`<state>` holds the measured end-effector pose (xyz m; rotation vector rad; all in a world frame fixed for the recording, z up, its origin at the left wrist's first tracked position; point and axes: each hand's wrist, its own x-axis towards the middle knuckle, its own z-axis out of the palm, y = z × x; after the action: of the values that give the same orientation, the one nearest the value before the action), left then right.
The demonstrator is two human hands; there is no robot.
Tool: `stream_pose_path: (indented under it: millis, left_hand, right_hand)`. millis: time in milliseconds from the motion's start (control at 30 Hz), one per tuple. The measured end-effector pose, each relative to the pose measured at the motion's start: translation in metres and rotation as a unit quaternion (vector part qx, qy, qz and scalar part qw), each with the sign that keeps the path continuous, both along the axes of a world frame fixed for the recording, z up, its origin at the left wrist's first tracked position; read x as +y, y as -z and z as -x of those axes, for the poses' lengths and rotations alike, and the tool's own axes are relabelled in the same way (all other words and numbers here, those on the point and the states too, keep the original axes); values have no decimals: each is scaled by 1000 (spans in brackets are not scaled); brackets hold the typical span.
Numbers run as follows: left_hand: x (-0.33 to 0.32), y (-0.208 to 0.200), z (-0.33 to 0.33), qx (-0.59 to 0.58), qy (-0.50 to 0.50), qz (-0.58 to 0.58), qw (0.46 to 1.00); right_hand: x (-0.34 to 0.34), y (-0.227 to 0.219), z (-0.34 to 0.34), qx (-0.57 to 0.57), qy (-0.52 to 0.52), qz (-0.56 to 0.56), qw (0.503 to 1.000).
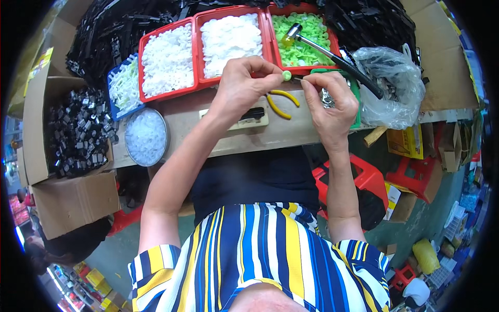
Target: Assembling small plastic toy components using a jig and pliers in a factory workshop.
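My left hand [244, 86] pinches a small round green plastic piece [286, 76] between thumb and fingertips, above the near edge of the red trays. Close by on the right, my right hand [332, 101] has thumb and forefinger brought together; whatever lies between them is too small to make out. Yellow-handled pliers [281, 110] rest on the table [291, 134] between the two hands. A cream block with a black insert [250, 118] sits below my left wrist. Partly behind my right hand is a green tray [357, 93] with small shiny metal parts.
Red trays hold white pieces [167, 61], white discs [231, 37] and green pieces [306, 49]; a hammer [325, 52] lies across the last. A plastic bag [395, 99] stands right. A blue tray [123, 86], round tub [146, 136] and box of black parts [78, 132] are left.
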<state>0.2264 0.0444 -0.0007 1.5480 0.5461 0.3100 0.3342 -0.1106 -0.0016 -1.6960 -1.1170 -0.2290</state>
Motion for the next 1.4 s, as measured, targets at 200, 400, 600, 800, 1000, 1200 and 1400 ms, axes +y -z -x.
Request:
stream_pose_path:
  millis: [200,400,600,800,1000,1200,1400]
  left_hand:
    - [-2,-4,22,-29,-26,50,998]
    - [2,1,31,-45,-45,77,995]
    - [3,2,35,-42,-42,70,996]
    - [0,1,35,-48,-48,-121,990]
    - [3,-4,37,22,-1,106,994]
    - [3,5,48,-10,24,315,949]
    - [-2,9,61,-23,42,356,933]
  right_hand:
    - [12,1,16,-40,-18,22,999]
    - [17,-3,25,-58,-24,27,998]
    - [17,-3,29,-70,-26,32,997]
    - [17,4,25,-131,-27,52,990]
    - [15,-1,23,-2,-83,34,996]
    - [13,3,24,4,-137,25,990]
    - [15,8,27,-29,-149,21,988]
